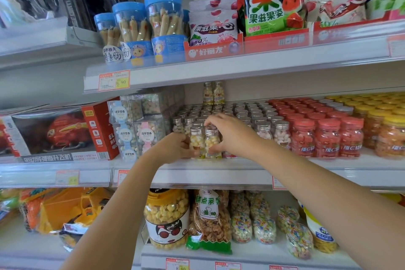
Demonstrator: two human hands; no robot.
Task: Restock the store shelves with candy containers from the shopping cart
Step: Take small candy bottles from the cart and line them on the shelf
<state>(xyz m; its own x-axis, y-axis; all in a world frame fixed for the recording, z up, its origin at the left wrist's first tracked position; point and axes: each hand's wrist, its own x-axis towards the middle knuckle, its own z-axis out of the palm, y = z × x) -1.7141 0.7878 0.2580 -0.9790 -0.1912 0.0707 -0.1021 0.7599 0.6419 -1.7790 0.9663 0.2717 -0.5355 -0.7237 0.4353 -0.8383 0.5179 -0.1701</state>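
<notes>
Clear, silver-capped bottles of yellow-and-white candy (196, 141) stand side by side at the front edge of the white middle shelf (219, 173); the left hand (182, 146) curls round the left one; the right hand (230, 133) pinches its neighbour, probably to square both against the rows of like bottles (252, 116) behind.

Hands: 2, left hand (175, 146) and right hand (228, 133)
Yellow-candy bottles (197, 141), front edge of middle shelf (219, 173): 2
Stacked bottles (213, 93), rear of middle shelf: 2
Red-lidded jars (327, 138), front row on middle shelf: 3
Blue-lidded jars (164, 19), above middle shelf: 3
Popcorn jar (166, 217), below middle shelf: 1
</notes>
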